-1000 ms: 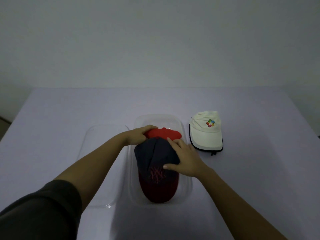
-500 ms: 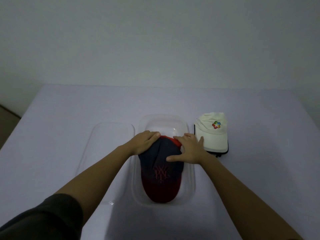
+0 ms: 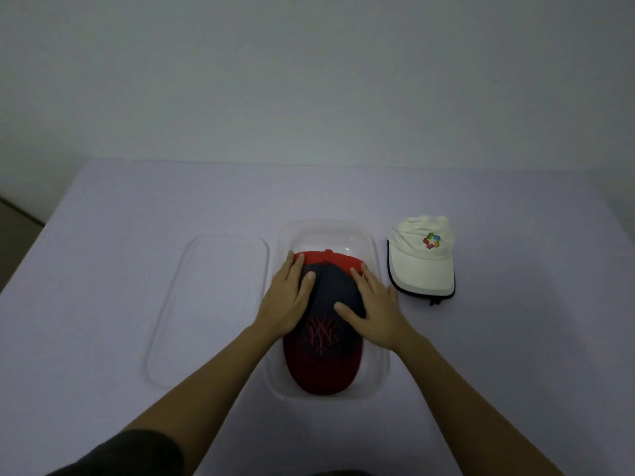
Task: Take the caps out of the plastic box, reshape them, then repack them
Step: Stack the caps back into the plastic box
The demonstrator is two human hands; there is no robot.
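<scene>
- Tabletop [image 3: 120,269]: pale lilac surface that carries all the items; a plain wall stands behind its far edge.
- Sleeve [image 3: 120,455]: dark, at the near left corner, on the left arm.
- Lid [image 3: 209,304]: clear, lying flat on the tabletop just left of the plastic box. Its long axis runs near to far, and the near end sits slightly further left.
- Left hand [image 3: 290,297]: spread flat, fingers straight, resting on the left side of the navy cap's crown. The fingertips reach onto the red cap.
- Plastic box [image 3: 330,228]: clear, open, at the centre of the tabletop, with its long axis running near to far.
- Navy cap [image 3: 335,290]: inside the box, on top. Its long axis runs near to far, and its dark red brim points to the near end. Red embroidery shows on the front of the crown.
- Red cap [image 3: 323,261]: inside the box beneath the navy cap. Only its far part shows, so its direction cannot be told.
- Right hand [image 3: 374,310]: flat, fingers straight and apart, resting on the right side of the navy crown. It is separate from the left hand.
- White cap [image 3: 424,259]: on the tabletop just right of the box, outside it. Its black-edged brim points near, and a multicoloured logo sits on the crown.
</scene>
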